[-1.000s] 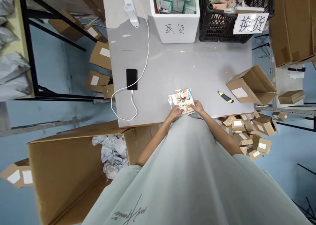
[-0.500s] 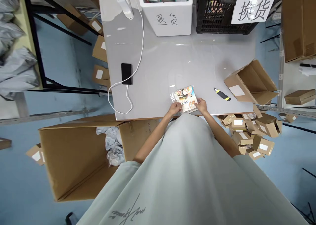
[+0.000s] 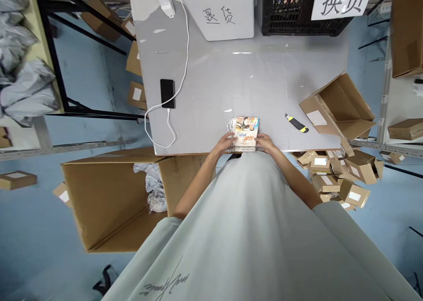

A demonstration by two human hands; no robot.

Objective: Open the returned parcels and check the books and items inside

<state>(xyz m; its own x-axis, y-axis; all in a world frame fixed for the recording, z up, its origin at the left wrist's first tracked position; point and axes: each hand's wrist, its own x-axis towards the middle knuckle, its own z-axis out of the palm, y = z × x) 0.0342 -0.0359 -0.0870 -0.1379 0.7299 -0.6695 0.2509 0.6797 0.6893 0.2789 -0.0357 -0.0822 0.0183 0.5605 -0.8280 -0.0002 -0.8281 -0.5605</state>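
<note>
A small colourful packet in clear plastic wrap lies at the near edge of the grey table. My left hand grips its left side and my right hand grips its right side, fingers curled on the wrap. A yellow and black utility knife lies on the table to the right of the packet. An open cardboard box lies on its side at the table's right edge.
A black phone on a white cable rests at the table's left. A white bin and a black crate stand at the back. A large open carton sits on the floor left; several small boxes lie right.
The packet has turned from a slant to square with the table edge and sits a little closer to me. Both hands have stayed on it. The camera view has shifted.
</note>
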